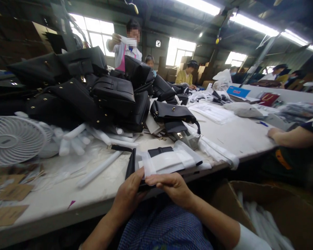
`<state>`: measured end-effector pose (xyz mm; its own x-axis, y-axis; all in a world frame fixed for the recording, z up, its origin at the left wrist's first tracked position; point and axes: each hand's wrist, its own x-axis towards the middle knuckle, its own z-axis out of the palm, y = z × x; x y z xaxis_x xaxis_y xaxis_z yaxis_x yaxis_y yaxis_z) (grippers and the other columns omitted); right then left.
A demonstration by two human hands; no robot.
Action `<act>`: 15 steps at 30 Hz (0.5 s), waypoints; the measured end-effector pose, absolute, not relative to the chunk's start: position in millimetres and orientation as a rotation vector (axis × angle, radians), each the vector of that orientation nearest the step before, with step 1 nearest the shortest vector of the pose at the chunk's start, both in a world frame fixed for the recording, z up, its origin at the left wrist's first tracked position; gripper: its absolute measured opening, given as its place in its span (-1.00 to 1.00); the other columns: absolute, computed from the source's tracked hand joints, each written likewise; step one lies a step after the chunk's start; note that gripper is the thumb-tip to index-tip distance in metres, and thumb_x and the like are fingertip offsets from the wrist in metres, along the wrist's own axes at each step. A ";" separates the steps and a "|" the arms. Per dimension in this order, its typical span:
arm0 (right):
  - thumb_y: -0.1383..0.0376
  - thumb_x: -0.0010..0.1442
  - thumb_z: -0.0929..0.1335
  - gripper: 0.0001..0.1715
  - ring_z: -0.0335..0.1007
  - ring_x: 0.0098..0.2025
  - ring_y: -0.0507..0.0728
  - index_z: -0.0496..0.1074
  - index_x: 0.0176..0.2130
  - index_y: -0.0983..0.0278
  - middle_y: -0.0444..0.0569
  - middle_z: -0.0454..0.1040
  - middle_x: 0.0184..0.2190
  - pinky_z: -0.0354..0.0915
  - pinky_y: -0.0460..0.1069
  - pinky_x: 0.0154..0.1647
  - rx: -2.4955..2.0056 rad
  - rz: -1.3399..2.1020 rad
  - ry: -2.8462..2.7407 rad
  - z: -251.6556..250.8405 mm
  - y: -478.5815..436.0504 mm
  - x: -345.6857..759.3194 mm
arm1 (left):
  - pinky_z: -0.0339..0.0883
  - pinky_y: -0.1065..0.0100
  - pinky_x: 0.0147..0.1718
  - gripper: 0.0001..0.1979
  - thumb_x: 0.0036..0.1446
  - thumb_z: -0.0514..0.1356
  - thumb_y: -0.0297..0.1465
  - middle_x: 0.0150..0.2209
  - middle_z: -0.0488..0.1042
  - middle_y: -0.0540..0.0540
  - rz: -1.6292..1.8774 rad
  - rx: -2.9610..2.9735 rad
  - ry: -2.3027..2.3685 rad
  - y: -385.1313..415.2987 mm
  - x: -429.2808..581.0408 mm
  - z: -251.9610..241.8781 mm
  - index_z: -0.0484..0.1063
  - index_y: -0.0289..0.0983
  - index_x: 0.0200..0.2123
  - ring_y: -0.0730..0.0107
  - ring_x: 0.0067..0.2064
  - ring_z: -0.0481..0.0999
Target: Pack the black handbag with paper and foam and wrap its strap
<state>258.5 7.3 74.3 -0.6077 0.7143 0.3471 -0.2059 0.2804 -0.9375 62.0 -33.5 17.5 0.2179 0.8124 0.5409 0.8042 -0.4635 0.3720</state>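
Observation:
A small black handbag [160,150] lies at the table's front edge before me, partly covered by white wrapping sheets [169,160]. Its black strap [121,148] sticks out to the left, with a buckle at the end. My left hand [129,189] grips the bag's near left corner, thumb on top and fingers underneath. At the near edge of the white sheet, my right hand [172,187] has its fingers pressed together against the wrapping. Just beyond lies another black bag [173,113] with a gold clasp and a short handle.
Black bags [113,90] are heaped at the back left. A white fan [13,139], white foam tubes [99,170] and brown cards [13,191] lie at left. A cardboard box [273,198] with white tubes stands at lower right. A co-worker's arm [292,137] rests at right; other people work behind.

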 end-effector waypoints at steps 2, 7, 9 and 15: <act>0.23 0.27 0.41 -0.78 0.53 0.01 0.16 0.60 -0.10 0.20 -0.03 0.62 -0.11 0.35 0.10 0.18 -0.442 1.397 -1.794 74.4 4.9 258.3 | 0.49 0.19 -0.01 -0.42 0.10 0.22 -0.51 0.06 0.49 -0.23 1.112 2.408 1.648 -33.9 60.3 15.3 0.15 -0.29 0.19 0.14 0.06 0.52; 0.30 0.30 0.37 -0.77 0.51 0.04 0.13 0.58 -0.06 0.19 -0.06 0.62 -0.11 0.33 0.08 0.21 -0.396 1.271 -1.915 79.6 0.7 258.0 | 0.50 0.20 -0.03 -0.41 0.04 0.26 -0.55 0.06 0.51 -0.19 1.131 2.331 1.688 -34.2 60.6 14.2 0.19 -0.26 0.15 0.15 0.02 0.56; 0.32 0.31 0.36 -0.75 0.49 0.06 0.12 0.56 -0.04 0.21 -0.04 0.61 -0.08 0.33 0.07 0.20 -0.366 1.210 -1.972 79.0 -0.2 257.3 | 0.50 0.21 -0.03 -0.39 0.01 0.27 -0.56 0.05 0.51 -0.19 1.132 2.298 1.694 -35.0 60.9 15.7 0.20 -0.27 0.14 0.16 0.02 0.56; 0.35 0.38 0.28 -0.72 0.45 0.10 0.10 0.51 0.00 0.27 0.04 0.59 -0.05 0.25 0.08 0.25 -0.247 0.812 -2.161 55.6 -8.4 254.2 | 0.49 0.24 -0.02 -0.35 0.02 0.14 -0.63 0.09 0.49 -0.20 1.180 2.237 1.699 -40.4 61.1 17.1 0.15 -0.27 0.21 0.20 0.05 0.55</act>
